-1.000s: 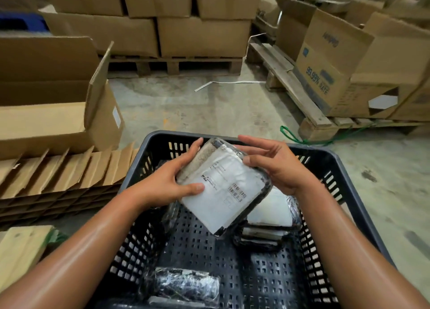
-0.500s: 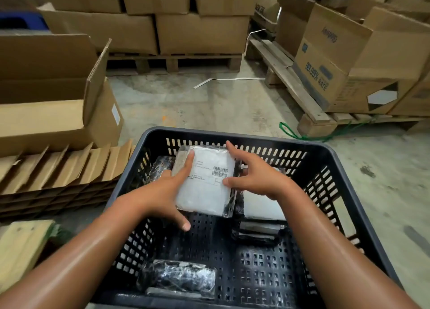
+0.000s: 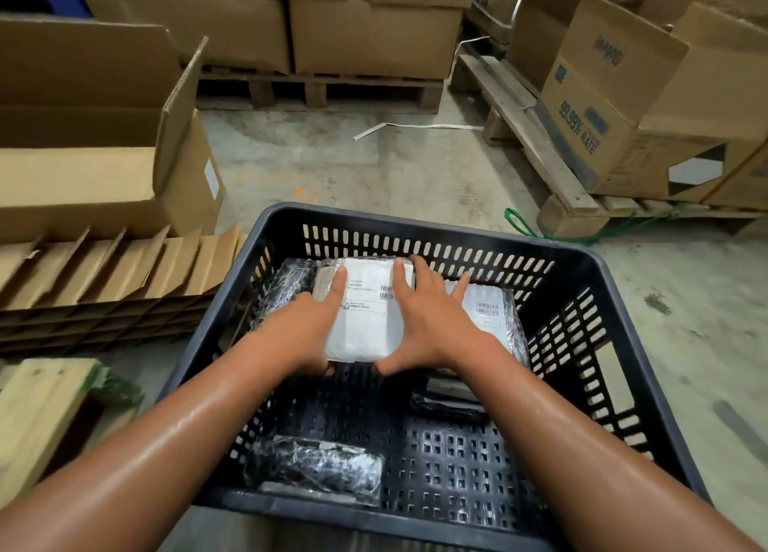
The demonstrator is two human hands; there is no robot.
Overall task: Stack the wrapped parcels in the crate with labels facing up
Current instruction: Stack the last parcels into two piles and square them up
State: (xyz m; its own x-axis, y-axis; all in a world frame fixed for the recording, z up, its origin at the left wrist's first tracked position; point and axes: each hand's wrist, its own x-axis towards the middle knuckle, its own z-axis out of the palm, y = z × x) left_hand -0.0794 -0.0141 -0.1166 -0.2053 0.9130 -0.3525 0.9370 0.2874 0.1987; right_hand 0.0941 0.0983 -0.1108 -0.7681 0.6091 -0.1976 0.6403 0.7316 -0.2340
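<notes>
Head view. A dark perforated crate (image 3: 582,269) stands on the concrete floor (image 3: 374,169). Inside it, against the far wall, lies a white wrapped parcel (image 3: 365,327) with its printed label and barcode facing up.

The left hand (image 3: 303,327) lies flat on the left part of this parcel, fingers extended and spread, forefinger pointing toward the far wall. The thumb sits at the near edge of the parcel. The right hand (image 3: 428,323) lies flat on the right part, fingers likewise extended and spread, thumb at the near edge. Neither hand closes around the parcel; both rest on its top face with open palms.

Just to the right, touching or nearly touching, a second parcel (image 3: 490,306) lies label up on top of further dark wrapped items. To the left of the held parcel, a dark shiny parcel (image 3: 286,285) leans at the crate wall. Another dark wrapped parcel (image 3: 316,468) lies at the near left of the crate bottom, well apart from the others.

Cardboard boxes (image 3: 374,36) on wooden pallets (image 3: 532,136) surround the crate.
</notes>
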